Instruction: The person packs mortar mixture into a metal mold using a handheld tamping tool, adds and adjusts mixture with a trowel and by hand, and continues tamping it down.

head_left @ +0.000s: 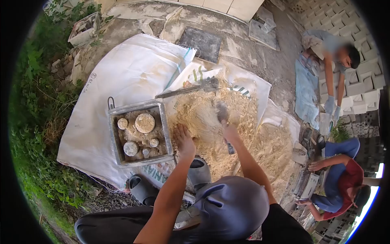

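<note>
My right hand (pixel 231 133) is wrapped round the handle of a trowel (pixel 222 112), whose motion-blurred blade lies over a heap of tan sand (pixel 203 116). The trowel's dark handle end sticks out below my fist. My left hand (pixel 184 142) rests with fingers stretched out on the sand's left side, close to a grey square moulding frame (pixel 138 164). Inside that frame sit several round pieces, among them a large sand-dusted disc (pixel 145 123) and a smaller pale one (pixel 131 148), with loose sand between them.
White woven sacks (pixel 93 122) lie under the frame and sand. A dark square board (pixel 200 44) is beyond them. Two people work at the right, one in gloves (pixel 330 105), one in a red shirt (pixel 350 185). Green plants (pixel 40 134) border the left. My sandals (pixel 142 189) are near the frame.
</note>
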Tool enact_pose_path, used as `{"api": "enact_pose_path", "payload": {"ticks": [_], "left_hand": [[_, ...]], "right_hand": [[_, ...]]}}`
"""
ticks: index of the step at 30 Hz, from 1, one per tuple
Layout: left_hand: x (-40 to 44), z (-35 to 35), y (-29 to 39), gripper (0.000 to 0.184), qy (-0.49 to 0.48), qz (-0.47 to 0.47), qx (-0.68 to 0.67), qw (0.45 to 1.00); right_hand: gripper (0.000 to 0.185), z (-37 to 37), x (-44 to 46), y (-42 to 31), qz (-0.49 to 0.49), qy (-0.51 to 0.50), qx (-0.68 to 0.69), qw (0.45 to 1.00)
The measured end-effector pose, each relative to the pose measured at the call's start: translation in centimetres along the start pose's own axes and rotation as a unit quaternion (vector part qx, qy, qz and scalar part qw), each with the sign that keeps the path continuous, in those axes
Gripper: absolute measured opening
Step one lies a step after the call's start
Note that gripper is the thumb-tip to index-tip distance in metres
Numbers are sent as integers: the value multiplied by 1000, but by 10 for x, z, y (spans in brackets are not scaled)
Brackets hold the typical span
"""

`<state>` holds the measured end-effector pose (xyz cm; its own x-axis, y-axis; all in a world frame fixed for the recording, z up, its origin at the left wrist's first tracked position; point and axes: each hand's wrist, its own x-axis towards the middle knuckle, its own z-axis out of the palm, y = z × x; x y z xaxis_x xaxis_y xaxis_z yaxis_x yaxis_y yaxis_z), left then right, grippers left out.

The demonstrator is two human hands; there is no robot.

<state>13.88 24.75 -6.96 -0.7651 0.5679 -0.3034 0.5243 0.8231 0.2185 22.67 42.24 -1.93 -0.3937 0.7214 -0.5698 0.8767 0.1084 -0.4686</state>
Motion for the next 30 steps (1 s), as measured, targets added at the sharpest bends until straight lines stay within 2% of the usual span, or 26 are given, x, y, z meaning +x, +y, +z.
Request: {"api": "enact_pose_path", "payload": {"ticks": [1,3,4,6,7,8,9,11,12,16,18,19,21,22,24,25,26,27,28,29,30], "left_hand": [[1,-4,1,72,-4,8,13,1000],[5,6,-4,69,-9,19,30,999],[13,24,-5,64,25,24,65,997],[17,29,-5,60,69,36,93,993],[20,22,-8,50,83,32,41,995],[25,15,-7,41,96,28,-8,995],[30,4,-4,41,105,35,-6,994],[37,-19,-5,22,-42,39,36,998],[40,-2,-12,12,59,102,65,991],[50,-10,-9,12,39,106,52,992],[57,-7,-11,11,74,113,-33,990],[61,-16,-5,11,75,111,-31,990],[66,-30,9,14,119,72,-159,977],[67,-34,13,14,114,66,-155,979],[70,-41,20,33,70,89,-175,978],[65,-35,21,33,68,90,-171,979],[54,-28,20,44,84,104,-129,983],[44,-20,18,56,101,118,-87,984],[39,-10,14,68,16,84,-70,994],[35,-8,9,68,15,86,-64,994],[31,-9,4,67,6,106,-39,994]], "right_hand": [[63,10,-8,-11,72,-48,52,995],[68,37,-10,-7,63,-33,91,993],[68,53,-6,3,64,-27,96,993],[66,74,2,33,-138,106,-21,985],[66,69,0,37,-141,118,-18,983],[65,66,-2,39,-112,47,-12,993],[65,62,-7,36,-102,12,-4,995],[64,43,-26,25,-54,-78,18,995],[63,29,-36,20,-18,-130,33,991],[62,-6,-50,22,-38,-113,55,991],[59,-27,-40,25,-91,-218,-18,972],[59,-35,-40,14,-92,-219,-17,971],[55,-48,-40,-3,-56,-150,34,986],[54,-48,-33,-13,-51,-126,59,989],[54,-37,-22,-34,-46,-103,88,990],[54,-29,-17,-40,-43,-65,86,993],[54,-20,-11,-46,-39,-28,85,995],[54,20,11,-23,-93,45,29,994],[55,60,34,1,-138,128,-37,981],[56,100,57,24,-168,214,-104,957],[60,111,62,34,-175,177,-106,963]]}}
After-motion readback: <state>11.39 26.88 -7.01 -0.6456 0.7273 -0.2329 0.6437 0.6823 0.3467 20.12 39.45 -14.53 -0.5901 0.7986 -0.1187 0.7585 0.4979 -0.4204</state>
